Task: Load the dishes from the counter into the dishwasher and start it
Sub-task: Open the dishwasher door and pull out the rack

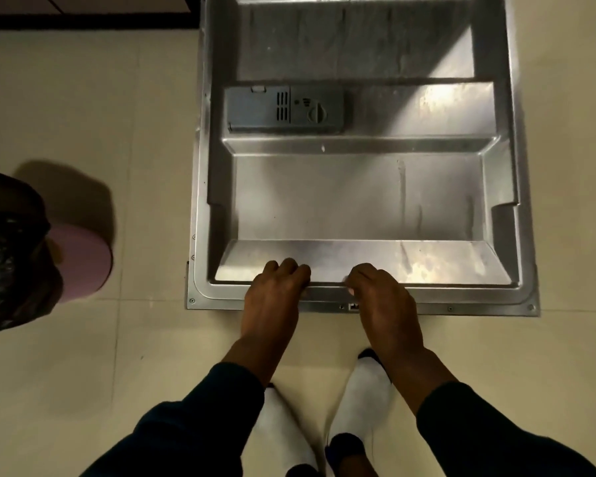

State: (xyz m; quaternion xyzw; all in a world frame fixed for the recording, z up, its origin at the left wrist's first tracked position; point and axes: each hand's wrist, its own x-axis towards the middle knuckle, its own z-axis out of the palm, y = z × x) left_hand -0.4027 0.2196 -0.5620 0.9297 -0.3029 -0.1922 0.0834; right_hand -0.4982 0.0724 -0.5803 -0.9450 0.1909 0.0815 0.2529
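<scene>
The dishwasher door (358,197) lies folded down flat in front of me, its steel inner panel facing up. A grey detergent dispenser (284,110) sits on its upper left part. My left hand (275,297) and my right hand (380,297) both grip the door's near edge side by side, fingers curled over the rim onto the inner panel. No dishes or racks show in this view.
Beige tiled floor (117,115) surrounds the door. A pink bin lined with a black bag (31,256) stands on the floor at the left. My two feet in white socks (324,407) are just below the door's edge.
</scene>
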